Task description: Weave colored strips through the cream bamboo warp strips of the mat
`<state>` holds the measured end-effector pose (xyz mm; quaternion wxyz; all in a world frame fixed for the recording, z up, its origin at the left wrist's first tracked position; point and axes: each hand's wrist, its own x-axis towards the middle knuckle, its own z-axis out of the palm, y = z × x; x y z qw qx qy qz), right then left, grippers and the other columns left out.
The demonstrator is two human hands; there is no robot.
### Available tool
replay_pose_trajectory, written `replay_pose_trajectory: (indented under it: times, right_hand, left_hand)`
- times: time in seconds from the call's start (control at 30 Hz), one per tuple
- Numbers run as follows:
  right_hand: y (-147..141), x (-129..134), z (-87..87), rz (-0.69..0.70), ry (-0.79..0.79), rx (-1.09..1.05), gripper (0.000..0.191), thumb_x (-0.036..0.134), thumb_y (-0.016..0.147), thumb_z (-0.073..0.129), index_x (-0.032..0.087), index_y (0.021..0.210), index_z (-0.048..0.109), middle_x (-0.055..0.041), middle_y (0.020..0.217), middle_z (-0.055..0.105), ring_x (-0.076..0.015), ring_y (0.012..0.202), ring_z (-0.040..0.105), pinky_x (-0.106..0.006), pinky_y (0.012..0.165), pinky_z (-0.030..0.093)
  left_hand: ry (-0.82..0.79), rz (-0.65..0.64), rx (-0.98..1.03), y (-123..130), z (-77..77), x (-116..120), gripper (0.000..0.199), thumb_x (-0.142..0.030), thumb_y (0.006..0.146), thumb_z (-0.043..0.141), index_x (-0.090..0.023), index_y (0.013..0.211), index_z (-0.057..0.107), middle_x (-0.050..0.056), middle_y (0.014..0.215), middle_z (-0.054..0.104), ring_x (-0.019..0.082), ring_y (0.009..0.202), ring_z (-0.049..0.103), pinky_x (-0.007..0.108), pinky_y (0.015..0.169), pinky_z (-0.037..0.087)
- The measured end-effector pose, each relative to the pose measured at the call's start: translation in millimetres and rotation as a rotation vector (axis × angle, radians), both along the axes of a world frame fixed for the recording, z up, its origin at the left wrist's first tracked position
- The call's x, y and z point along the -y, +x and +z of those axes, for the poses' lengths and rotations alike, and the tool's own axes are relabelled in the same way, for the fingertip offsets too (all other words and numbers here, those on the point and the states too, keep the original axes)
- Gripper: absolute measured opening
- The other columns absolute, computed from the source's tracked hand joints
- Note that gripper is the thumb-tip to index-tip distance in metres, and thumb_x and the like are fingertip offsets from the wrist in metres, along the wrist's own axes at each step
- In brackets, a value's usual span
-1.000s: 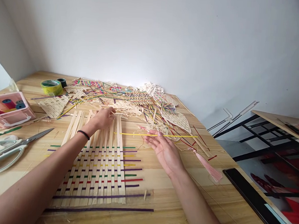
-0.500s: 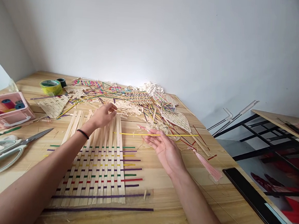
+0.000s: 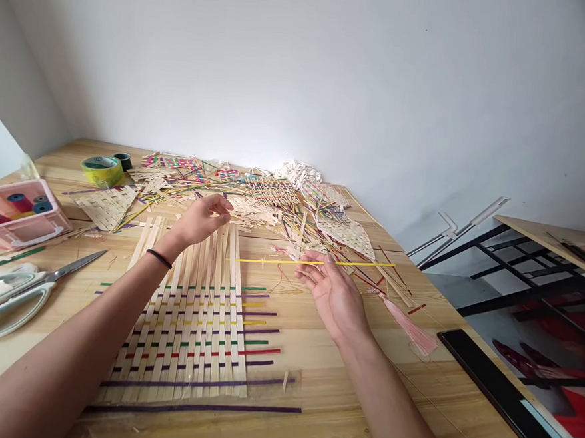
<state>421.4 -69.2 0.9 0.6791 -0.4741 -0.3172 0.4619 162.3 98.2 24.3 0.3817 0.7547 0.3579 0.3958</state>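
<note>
A flat weave of pale bamboo strips [image 3: 178,341] lies in front of me, crossed by narrow green, purple, yellow and red strips. At its far part, the pale strips run on uncrossed. Over those far ends hovers my left hand [image 3: 203,221], its fingers bent and thumb apart, with nothing visible between them. To the right of the weave, my right hand [image 3: 334,299] pinches a thin yellow strip [image 3: 274,261] between thumb and fingers. The strip lies nearly level, its left end over the weave's right far strips. A loose purple strip [image 3: 199,409] lies along the near edge.
Scissors [image 3: 31,294] and a pink box of thread spools [image 3: 27,217] are at left. Yellow tape [image 3: 102,172] stands farther back. A heap of strips [image 3: 263,210] covers the back. At right are a pink tassel [image 3: 410,324] and a black phone [image 3: 505,397].
My right hand has shifted slightly right, and the yellow strip with it. My left hand remains over the far strips, its fingers a little more apart from the thumb.
</note>
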Motion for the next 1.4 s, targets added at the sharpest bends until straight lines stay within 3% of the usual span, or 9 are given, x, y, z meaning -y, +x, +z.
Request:
replay_pose_trajectory:
  times: [0.17,0.4,0.57,0.7,0.77,0.87,1.0,1.2,1.4]
  right_hand:
    - [0,0,0.7,0.01,-0.006,0.004,0.041,0.059,0.076,0.084,0.022,0.093,0.078,-0.0058,0.1,0.073,-0.0201,0.088,0.067,-0.039,0.089,0.058]
    - [0,1,1.0,0.021,-0.009,0.03,0.041,0.061,0.078,0.081,0.023,0.095,0.078,-0.0058,0.1,0.073,-0.0208,0.09,0.068,-0.042,0.09,0.058]
    - [0,1,1.1,0.026,-0.017,0.026,0.042,0.061,0.077,0.082,0.023,0.095,0.078,-0.006,0.098,0.072,-0.0216,0.09,0.068,-0.044,0.089,0.06]
    - [-1,1,1.8,0.015,-0.014,0.015,0.043,0.062,0.077,0.082,0.023,0.095,0.078,-0.0056,0.098,0.071,-0.0209,0.089,0.066,-0.044,0.085,0.061]
    - [-1,1,1.1,0.011,-0.014,0.016,0.042,0.061,0.078,0.081,0.023,0.095,0.078,-0.0056,0.098,0.071,-0.0209,0.089,0.066,-0.045,0.086,0.062]
    - [-1,0,-1.1,0.013,-0.013,0.023,0.04,0.061,0.08,0.079,0.024,0.095,0.078,-0.0056,0.099,0.071,-0.0215,0.09,0.067,-0.048,0.09,0.061]
    - [0,-1,-3.5,0.023,-0.002,0.0,0.04,0.06,0.079,0.081,0.023,0.093,0.077,-0.006,0.098,0.073,-0.0225,0.093,0.069,-0.051,0.098,0.059]
    - [2,-3,-5.2,0.007,-0.005,-0.027,0.041,0.06,0.075,0.085,0.023,0.092,0.078,-0.0051,0.097,0.074,-0.0227,0.092,0.072,-0.051,0.103,0.058]
    - [6,-4,-9.8,-0.004,-0.006,-0.047,0.04,0.057,0.078,0.084,0.021,0.094,0.078,-0.0072,0.094,0.077,-0.0238,0.097,0.074,-0.049,0.109,0.055]
  left_hand:
    - [-0.063,-0.055,0.006,-1,1.0,1,0.028,-0.038,0.074,0.071,-0.019,0.092,0.063,0.006,0.089,0.069,0.021,0.083,0.067,0.035,0.078,0.053]
    - [-0.176,-0.099,-0.058,-3,-2.5,3,0.031,-0.038,0.072,0.071,-0.018,0.095,0.064,0.008,0.111,0.067,0.015,0.068,0.064,0.031,0.062,0.05]
    - [-0.254,-0.132,-0.072,-5,-7.5,3,0.034,-0.035,0.069,0.072,-0.02,0.098,0.062,0.004,0.096,0.069,0.013,0.056,0.06,0.029,0.053,0.045]
    - [-0.278,-0.152,-0.048,-7,-7.7,2,0.035,-0.034,0.068,0.071,-0.021,0.098,0.061,0.001,0.086,0.066,0.012,0.055,0.057,0.028,0.053,0.043]
    - [-0.282,-0.158,-0.031,-8,-6.9,2,0.035,-0.033,0.067,0.071,-0.021,0.098,0.061,0.002,0.089,0.066,0.012,0.056,0.057,0.027,0.053,0.044]
    - [-0.286,-0.161,-0.007,-8,-7.1,2,0.035,-0.032,0.066,0.07,-0.021,0.098,0.061,0.003,0.098,0.066,0.01,0.057,0.057,0.026,0.053,0.044]
    - [-0.295,-0.16,0.001,-7,-9.4,1,0.035,-0.029,0.066,0.069,-0.022,0.099,0.063,0.001,0.091,0.065,0.01,0.054,0.055,0.026,0.051,0.045]
    - [-0.267,-0.155,0.028,-7,-10.2,0,0.034,-0.025,0.065,0.067,-0.021,0.098,0.066,0.004,0.108,0.064,0.011,0.064,0.061,0.027,0.06,0.052]
    - [-0.271,-0.164,0.029,-6,-9.8,0,0.033,-0.024,0.066,0.067,-0.021,0.098,0.068,0.002,0.096,0.064,0.012,0.062,0.061,0.026,0.057,0.052]
